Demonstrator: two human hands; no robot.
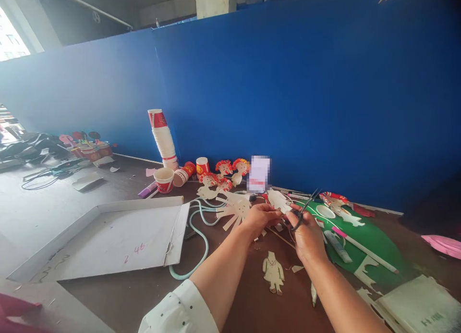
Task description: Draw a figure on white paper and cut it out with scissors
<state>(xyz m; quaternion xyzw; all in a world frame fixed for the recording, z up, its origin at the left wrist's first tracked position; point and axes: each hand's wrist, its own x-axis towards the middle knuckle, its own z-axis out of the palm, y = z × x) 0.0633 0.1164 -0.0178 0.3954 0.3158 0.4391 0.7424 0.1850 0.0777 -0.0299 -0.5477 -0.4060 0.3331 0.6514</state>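
Note:
My left hand is closed, its fingertips pinching the lower edge of a white paper cutout. In my right hand is a pair of dark scissors, blades pointing up and to the right, away from the paper. The right fingertips also reach the cutout's right side. Just left of the left hand lies a cup cut into a fringe of strips with a drawn face. Below the hands a small body-shaped paper cutout with drawn clothes lies on the brown table.
A tall stack of paper cups stands by the blue partition. Red-haired paper figures stand near it. At left is a shallow white cardboard tray, beside a pale cable. A green mat with a pink-and-white marker lies right.

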